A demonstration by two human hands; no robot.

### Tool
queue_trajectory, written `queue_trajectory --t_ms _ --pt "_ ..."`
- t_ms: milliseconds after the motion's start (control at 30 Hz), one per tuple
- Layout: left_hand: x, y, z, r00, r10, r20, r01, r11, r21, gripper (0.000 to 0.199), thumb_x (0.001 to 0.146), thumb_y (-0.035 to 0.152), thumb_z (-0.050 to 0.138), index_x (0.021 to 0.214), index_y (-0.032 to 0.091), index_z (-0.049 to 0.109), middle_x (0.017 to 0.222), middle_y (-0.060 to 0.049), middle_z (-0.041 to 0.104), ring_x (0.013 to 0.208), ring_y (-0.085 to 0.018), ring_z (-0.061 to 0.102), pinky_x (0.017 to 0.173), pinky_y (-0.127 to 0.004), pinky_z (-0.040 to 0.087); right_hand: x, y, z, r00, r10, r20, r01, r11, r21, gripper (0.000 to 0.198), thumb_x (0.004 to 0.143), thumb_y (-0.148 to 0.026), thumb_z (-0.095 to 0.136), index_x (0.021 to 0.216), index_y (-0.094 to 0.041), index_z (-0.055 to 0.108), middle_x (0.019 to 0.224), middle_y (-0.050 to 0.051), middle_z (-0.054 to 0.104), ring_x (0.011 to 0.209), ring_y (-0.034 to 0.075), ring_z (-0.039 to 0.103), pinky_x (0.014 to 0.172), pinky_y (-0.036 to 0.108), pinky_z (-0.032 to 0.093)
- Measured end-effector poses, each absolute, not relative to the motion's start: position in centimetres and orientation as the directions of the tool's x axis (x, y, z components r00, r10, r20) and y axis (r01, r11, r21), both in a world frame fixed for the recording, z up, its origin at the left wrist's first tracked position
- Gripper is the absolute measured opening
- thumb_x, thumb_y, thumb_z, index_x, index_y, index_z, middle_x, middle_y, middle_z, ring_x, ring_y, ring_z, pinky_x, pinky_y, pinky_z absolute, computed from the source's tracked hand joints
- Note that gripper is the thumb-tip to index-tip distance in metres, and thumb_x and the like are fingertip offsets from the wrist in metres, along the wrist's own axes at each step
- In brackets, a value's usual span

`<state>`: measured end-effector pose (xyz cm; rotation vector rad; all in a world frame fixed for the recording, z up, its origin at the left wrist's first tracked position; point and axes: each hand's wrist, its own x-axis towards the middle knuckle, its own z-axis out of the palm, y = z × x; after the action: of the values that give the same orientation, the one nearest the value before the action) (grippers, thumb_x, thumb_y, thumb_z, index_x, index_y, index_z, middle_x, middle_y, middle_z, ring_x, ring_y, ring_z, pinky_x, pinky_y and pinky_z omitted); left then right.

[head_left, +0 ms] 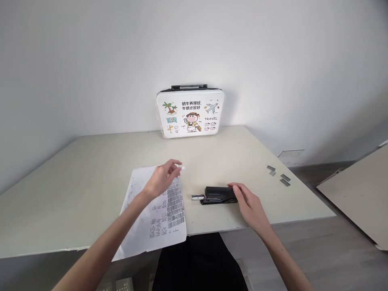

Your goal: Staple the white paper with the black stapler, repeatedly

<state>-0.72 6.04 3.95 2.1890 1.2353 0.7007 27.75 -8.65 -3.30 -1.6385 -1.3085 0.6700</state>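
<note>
A black stapler [220, 194] lies on its base on the table, its metal staple tray [198, 197] sticking out at the left end. My right hand [247, 204] is closed around the stapler's rear end. My left hand [163, 177] is raised over the paper, thumb and fingers pinching a small pale piece [182, 167], too small to identify. Below that hand and forearm, printed sheets of paper [169, 238] lie at the table's front edge and hang slightly over it. A dense dark block of print runs along their right side.
Several short strips of staples [285, 183] lie toward the table's right edge. A white case [191, 113] with cartoon prints and a black handle stands at the back against the wall. The pale tabletop [91, 169] ends in front of my lap.
</note>
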Motion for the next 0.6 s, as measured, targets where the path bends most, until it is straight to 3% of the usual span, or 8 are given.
queue_trajectory --t_ms 133,300,600 --pt "0.3 2.0 4.1 0.542 0.823 0.172 0.495 -0.478 0.725 0.023 0.1 0.044 0.059 0.107 0.028 0.074 0.098 -0.002 0.078 0.087 -0.02 0.073 0.077 -0.031 0.058 27.8 -8.6 -3.6 0.292 0.948 0.126 0.458 -0.023 -0.888 0.05 0.107 -0.06 0.038 0.128 -0.027 0.068 0.131 0.007 0.072 0.115 0.027 0.068 0.089 0.036 0.056" --pt "1.0 -0.1 3.3 0.579 0.793 0.189 0.485 -0.521 0.702 0.022 0.1 0.04 0.061 0.098 0.027 0.077 0.096 -0.001 0.078 0.083 -0.019 0.07 0.074 -0.032 0.056 27.9 -8.6 -3.5 0.292 0.95 0.111 0.457 -0.036 -0.889 0.051 0.106 -0.061 0.038 0.129 -0.027 0.068 0.132 0.008 0.072 0.116 0.027 0.068 0.088 0.035 0.056" --pt "2.1 -1.1 2.2 0.465 0.864 0.194 0.522 -0.444 0.728 0.03 0.1 0.043 0.061 0.082 0.022 0.074 0.093 -0.002 0.072 0.079 -0.017 0.066 0.068 -0.03 0.051 27.8 -8.6 -3.3 0.29 0.95 0.114 0.466 -0.036 -0.884 0.051 0.106 -0.061 0.037 0.128 -0.027 0.068 0.132 0.008 0.072 0.116 0.026 0.068 0.089 0.035 0.056"
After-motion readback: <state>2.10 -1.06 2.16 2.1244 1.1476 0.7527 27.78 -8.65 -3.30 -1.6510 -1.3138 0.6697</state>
